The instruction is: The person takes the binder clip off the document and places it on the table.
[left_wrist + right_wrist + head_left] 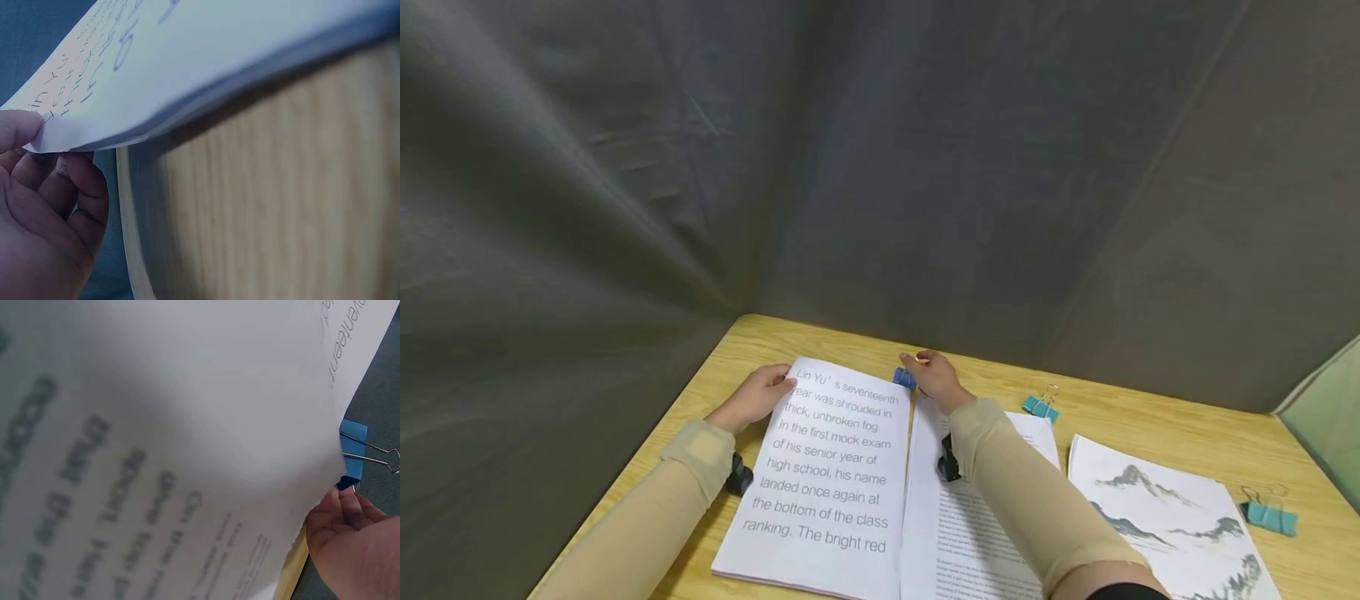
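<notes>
My left hand pinches the upper left corner of a paper stack printed in large type. In the left wrist view, the thumb lies over the page and curled fingers are underneath, with the corner lifted. A blue binder clip is at the stack's upper right corner. Beside it, my right hand has its fingers curled at one of the wire handles. The right wrist view shows the fingertips against the lower end of the blue clip, while its other handle sticks out freely.
A second stack of small-print pages lies under my right forearm. Further right is a stack with ink mountain drawings. Two teal clips, one behind and one at the right, are on the wooden table. Dark fabric hangs behind.
</notes>
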Demonstrator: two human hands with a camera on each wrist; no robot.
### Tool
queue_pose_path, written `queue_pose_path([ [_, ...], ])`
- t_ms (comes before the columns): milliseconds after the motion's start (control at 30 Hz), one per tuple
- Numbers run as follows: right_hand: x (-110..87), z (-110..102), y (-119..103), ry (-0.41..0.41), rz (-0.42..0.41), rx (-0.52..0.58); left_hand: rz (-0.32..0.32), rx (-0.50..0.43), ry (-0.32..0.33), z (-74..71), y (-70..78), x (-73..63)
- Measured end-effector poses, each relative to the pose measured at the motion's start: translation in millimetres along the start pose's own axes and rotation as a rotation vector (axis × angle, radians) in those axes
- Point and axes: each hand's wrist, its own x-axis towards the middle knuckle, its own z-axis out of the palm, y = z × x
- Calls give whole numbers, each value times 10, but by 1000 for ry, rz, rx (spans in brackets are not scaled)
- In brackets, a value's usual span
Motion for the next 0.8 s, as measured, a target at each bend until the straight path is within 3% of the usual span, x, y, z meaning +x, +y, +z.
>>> queue_pose_path([
  [233, -6, -38, -26, -27, 26, 46, 1, -5, -16, 13, -7, 46],
  [433, -3, -59, 9, -58, 61, 92, -57, 14, -22, 42, -26, 67],
  [800, -111, -149, 73, -56, -25, 40, -102, -9, -84, 55, -44, 115],
])
